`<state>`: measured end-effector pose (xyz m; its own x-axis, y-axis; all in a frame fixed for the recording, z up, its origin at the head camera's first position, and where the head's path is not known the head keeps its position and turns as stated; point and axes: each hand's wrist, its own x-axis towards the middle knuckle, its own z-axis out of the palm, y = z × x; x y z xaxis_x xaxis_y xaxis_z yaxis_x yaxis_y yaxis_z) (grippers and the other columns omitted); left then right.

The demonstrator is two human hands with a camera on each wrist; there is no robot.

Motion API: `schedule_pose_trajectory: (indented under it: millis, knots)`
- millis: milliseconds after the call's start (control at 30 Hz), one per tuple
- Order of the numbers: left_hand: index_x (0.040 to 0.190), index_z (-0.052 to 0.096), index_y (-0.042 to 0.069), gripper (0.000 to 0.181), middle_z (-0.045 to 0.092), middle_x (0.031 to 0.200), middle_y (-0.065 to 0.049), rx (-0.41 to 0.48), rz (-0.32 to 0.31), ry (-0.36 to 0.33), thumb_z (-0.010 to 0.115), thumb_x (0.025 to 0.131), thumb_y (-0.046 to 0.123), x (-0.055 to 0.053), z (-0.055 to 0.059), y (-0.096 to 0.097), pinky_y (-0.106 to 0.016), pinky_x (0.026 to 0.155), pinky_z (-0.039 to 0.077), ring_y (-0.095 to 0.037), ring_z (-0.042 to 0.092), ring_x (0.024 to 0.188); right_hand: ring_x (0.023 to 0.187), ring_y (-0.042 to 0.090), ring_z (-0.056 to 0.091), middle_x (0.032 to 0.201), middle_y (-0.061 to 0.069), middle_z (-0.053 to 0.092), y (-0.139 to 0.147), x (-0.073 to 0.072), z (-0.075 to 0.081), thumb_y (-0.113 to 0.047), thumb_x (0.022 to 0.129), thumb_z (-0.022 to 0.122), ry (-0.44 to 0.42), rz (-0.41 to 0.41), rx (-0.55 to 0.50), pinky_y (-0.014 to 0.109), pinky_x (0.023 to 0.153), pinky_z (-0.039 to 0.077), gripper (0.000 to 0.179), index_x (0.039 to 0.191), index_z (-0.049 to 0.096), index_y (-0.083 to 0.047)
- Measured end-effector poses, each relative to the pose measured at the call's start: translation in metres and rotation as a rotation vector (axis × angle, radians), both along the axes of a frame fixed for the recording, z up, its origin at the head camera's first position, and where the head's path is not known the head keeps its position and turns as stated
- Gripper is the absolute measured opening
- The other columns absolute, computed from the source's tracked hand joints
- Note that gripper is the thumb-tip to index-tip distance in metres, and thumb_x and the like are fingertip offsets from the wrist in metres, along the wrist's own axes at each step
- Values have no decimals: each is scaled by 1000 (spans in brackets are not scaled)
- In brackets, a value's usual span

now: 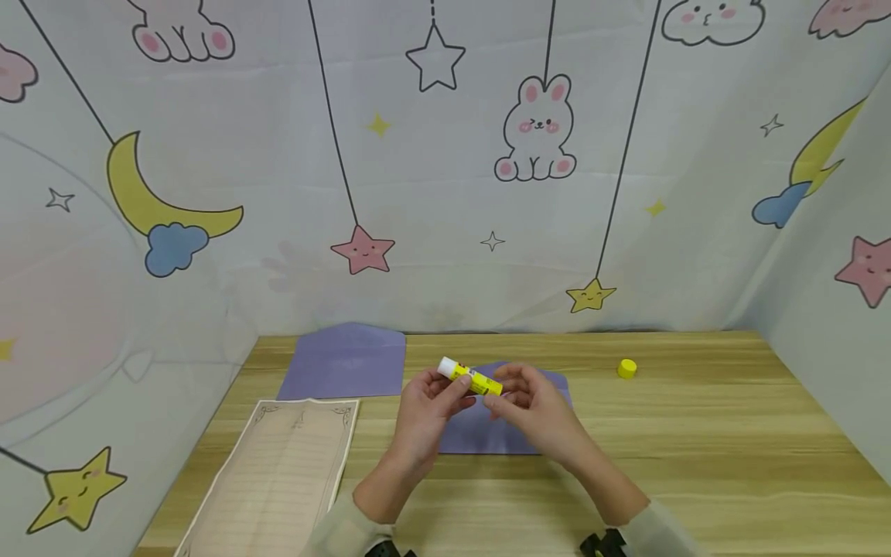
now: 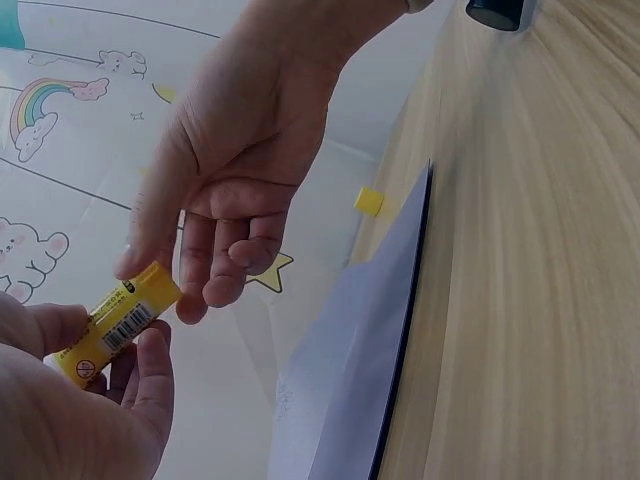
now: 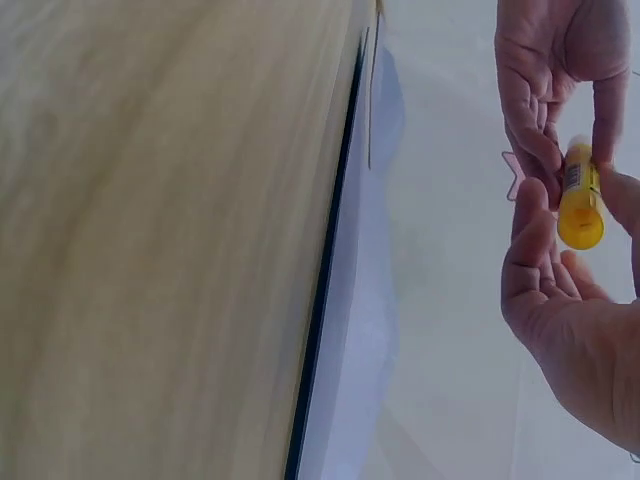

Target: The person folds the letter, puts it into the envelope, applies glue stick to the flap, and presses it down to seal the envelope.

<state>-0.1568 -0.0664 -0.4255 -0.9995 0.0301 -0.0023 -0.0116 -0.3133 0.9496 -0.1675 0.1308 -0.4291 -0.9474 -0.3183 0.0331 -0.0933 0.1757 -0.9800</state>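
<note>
In the head view my left hand [image 1: 428, 414] pinches a yellow glue stick [image 1: 469, 377] between thumb and fingers. The stick is tilted, its uncapped white end up at the left. My right hand [image 1: 539, 402] is at the lower yellow end. Its thumb touches that end, while its loosely bent fingers stand a little apart from it in the right wrist view. Below both hands a purple envelope [image 1: 487, 433] lies on the table, partly hidden by them. The stick's barcode side shows in the left wrist view, where the left hand [image 2: 80, 410] grips the barrel.
A yellow cap [image 1: 627, 369] stands on the wooden table [image 1: 696, 449] to the right. At the back left lies a second purple envelope [image 1: 348, 363]. Lined letter paper [image 1: 278, 472] with a decorated border is in front of it. A printed cloth [image 1: 445, 193] hangs behind the table.
</note>
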Motion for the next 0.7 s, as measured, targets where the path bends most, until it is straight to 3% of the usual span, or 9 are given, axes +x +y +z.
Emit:
schedule_pose_trajectory:
  millis: [167, 300, 533, 700]
  knots:
    - [123, 57, -10, 34, 69, 112, -17, 6, 4, -5, 74, 101, 10, -1, -1, 0, -33, 88, 61, -23, 74, 101, 92, 37, 71, 104, 10, 69, -3, 2, 0, -17, 98, 81, 117, -20, 23, 50, 81, 62, 32, 122, 63, -6]
    - [122, 57, -9, 34, 69, 111, -16, 2, 6, -8, 74, 101, 11, 0, -1, 0, -33, 88, 62, -22, 75, 100, 91, 44, 71, 101, 14, 70, -2, 1, -1, -18, 101, 77, 130, -8, 36, 50, 79, 62, 26, 120, 65, -5]
    - [121, 58, -8, 34, 70, 110, -15, -4, 0, -2, 75, 100, 11, -1, -2, 0, -35, 89, 62, -22, 75, 100, 86, 32, 72, 107, 28, 69, 2, -3, -2, -26, 110, 63, -6, 58, -27, 48, 82, 61, 30, 122, 66, 2]
    - [123, 57, -8, 35, 70, 113, -16, -9, -8, 2, 75, 101, 12, 0, -2, 0, -36, 90, 61, -23, 74, 101, 83, 25, 71, 104, 24, 69, 3, -3, -2, -32, 113, 56, -115, 78, -91, 44, 83, 61, 43, 124, 63, 9]
